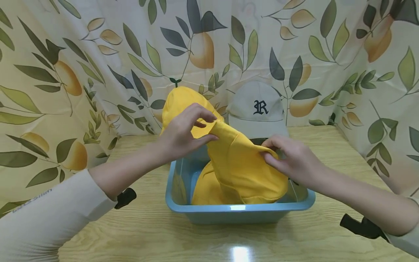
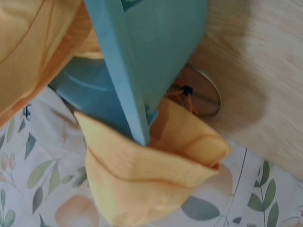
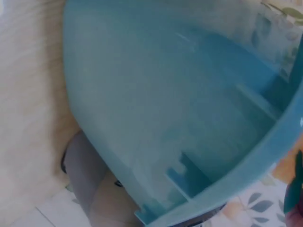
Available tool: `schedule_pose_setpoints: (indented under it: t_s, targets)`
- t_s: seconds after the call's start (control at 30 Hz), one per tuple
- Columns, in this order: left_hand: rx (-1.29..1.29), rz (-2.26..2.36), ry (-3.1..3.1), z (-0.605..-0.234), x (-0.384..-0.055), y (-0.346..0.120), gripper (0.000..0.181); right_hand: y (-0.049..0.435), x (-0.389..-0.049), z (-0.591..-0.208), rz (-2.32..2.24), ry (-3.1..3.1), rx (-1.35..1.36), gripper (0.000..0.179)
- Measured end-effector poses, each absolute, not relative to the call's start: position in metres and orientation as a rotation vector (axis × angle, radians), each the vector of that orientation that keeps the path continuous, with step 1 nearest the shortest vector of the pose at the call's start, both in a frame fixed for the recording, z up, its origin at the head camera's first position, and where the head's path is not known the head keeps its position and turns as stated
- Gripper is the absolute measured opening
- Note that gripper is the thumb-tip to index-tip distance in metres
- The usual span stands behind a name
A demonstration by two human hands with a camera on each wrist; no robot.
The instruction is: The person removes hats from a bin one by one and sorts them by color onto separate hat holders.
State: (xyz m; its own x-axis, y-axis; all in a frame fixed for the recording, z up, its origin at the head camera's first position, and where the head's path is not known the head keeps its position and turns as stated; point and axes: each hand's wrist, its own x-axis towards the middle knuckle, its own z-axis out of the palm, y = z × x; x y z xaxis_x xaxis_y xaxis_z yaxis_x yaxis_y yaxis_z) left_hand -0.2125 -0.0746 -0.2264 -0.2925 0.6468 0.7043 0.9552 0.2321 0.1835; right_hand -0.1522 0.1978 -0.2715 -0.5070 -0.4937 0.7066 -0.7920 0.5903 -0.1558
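Observation:
In the head view, a yellow cloth hat point(image 1: 248, 167) stretches between both hands over a blue plastic basin point(image 1: 239, 208). My left hand point(image 1: 183, 133) pinches its upper left corner between thumb and curled fingers. On the right, my right hand point(image 1: 291, 156) grips the rim of the same hat. Lower in the basin lies more yellow cloth point(image 1: 209, 187), partly covered by the held hat. Another yellow hat point(image 1: 183, 100), topped with a green sprout, hangs over the basin's back left corner; the left wrist view shows this hanging hat point(image 2: 142, 175) draped across the rim.
Behind the basin stands a pale grey cap point(image 1: 256, 105) with a dark letter R. A cord loop point(image 2: 208, 90) lies beside the basin. A grey-brown item point(image 3: 94, 179) sits by the basin's outer wall. Wooden tabletop point(image 1: 131, 233) surrounds the basin; patterned curtain point(image 1: 124, 54) closes off the back.

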Motion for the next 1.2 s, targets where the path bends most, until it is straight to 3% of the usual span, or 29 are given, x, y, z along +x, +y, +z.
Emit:
schedule_pose_setpoints:
  t_s: [0.2,0.43,0.67,0.93,1.2]
  targets:
    - [-1.720,-0.605,-1.952,-0.214,-0.215,-0.084,0.052,0.193,-0.168,-0.256,0.606,-2.223,1.067,0.025]
    - [-1.985,-0.303,-1.832,-0.217,-0.215,-0.096,0.055,0.182,-0.188,-0.232,0.613,-2.370,1.173,0.019]
    - [-2.190,-0.189,-1.806,-0.220,-0.218,-0.101,0.039,0.176,-0.201,-0.217,0.663,-2.595,1.187,0.010]
    - [-2.097,0.096,-1.479,-0.221,-0.218,-0.096,0.016,0.174,-0.211,-0.222,0.664,-2.668,1.173,0.006]
    - [-2.013,-0.104,-1.622,-0.226,-0.212,-0.087,0.017,0.163,-0.220,-0.232,0.675,-2.659,1.149,0.005]
